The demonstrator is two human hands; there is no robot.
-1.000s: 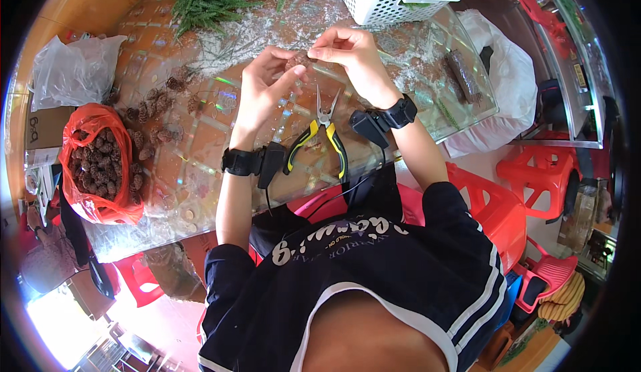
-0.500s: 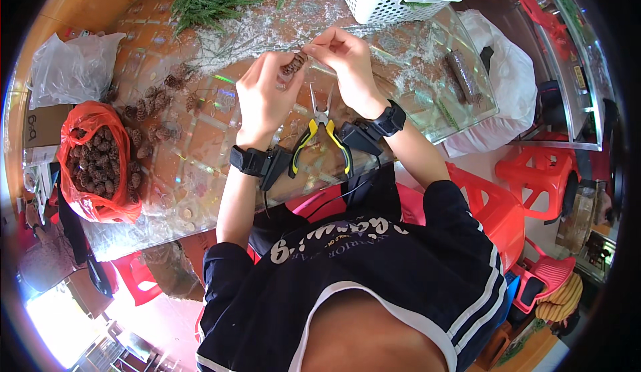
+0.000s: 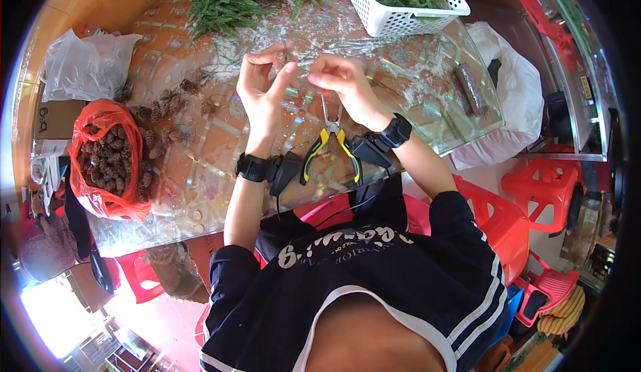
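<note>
A small brown pine cone (image 3: 286,58) is pinched between the thumb and forefinger of my left hand (image 3: 260,98), raised above the table. To its right, my right hand (image 3: 346,83) has its thumb and fingers pressed together; anything thin between them is too small to make out. A gap separates the two hands. Below them, yellow-and-black pliers (image 3: 330,130) lie with their jaws parted and pointing away from me. The right hand is close above the tips of the jaws. Several loose pine cones (image 3: 160,108) lie left of my left hand.
A red plastic bag (image 3: 127,205) full of pine cones stands at the left, near a clear plastic bag (image 3: 90,65). Green needle sprigs (image 3: 234,1) and a white basket (image 3: 407,25) occupy the far side. A wrapped dark bundle (image 3: 473,91) lies at the right, over white powder-dusted glass.
My hands have drawn apart: the right has moved down from the pine cone, while the left keeps it, now turned upward at the fingertips. The whole view has shifted slightly.
</note>
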